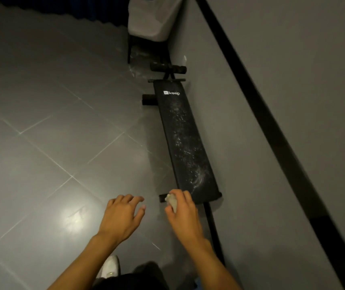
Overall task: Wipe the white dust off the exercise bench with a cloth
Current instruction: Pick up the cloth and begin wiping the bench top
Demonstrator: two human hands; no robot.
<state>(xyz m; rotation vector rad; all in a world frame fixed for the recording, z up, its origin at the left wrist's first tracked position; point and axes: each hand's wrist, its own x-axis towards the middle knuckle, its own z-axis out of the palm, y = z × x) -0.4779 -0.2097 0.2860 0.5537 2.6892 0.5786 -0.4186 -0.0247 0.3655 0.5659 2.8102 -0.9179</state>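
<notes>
My right hand [181, 208] pinches the cloth [172, 200], left hand [122, 214] loose-fingered; a hard swipe could scatter dust [185, 141] off the bench [168, 114] onto the floor [62, 122].

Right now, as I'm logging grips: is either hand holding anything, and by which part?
The right hand grips the bunched cloth round its bulk, one end poking out. The left hand holds nothing.
</notes>
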